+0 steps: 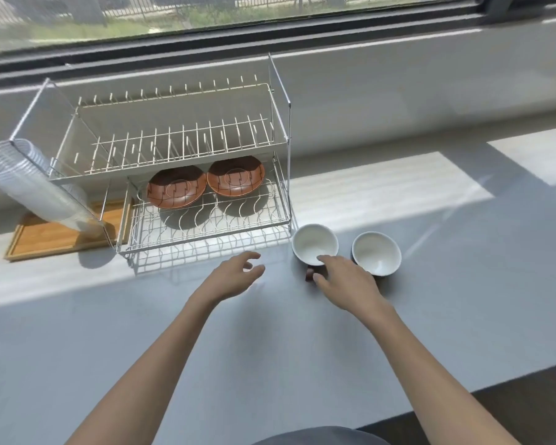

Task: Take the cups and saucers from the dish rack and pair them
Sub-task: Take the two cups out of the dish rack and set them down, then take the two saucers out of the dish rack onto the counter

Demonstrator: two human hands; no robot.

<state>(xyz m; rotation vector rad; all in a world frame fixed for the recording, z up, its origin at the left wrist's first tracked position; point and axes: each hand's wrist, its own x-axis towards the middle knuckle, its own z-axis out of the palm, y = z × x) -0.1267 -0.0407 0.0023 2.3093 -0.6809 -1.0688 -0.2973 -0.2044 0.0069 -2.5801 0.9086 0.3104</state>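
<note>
Two cups [315, 244] stand on the tabletop [270, 348] beside the rack's right edge; two saucers [176, 187] lie on the dish rack [206, 220] lower shelf. Glazed ceramic: rigid, slippery, breakable. Grip saucers by the rim. Right hand [344, 281] fingers rest on the near cup's rim; left hand [235, 274] fingers apart, empty.

The near grey countertop [270, 364] lies open. Far left, the two-tier wire dish rack [187, 175] blocks passage; its low upper shelf crowds two brown saucers [203, 184]. Two white cups [345, 248] stand right.
</note>
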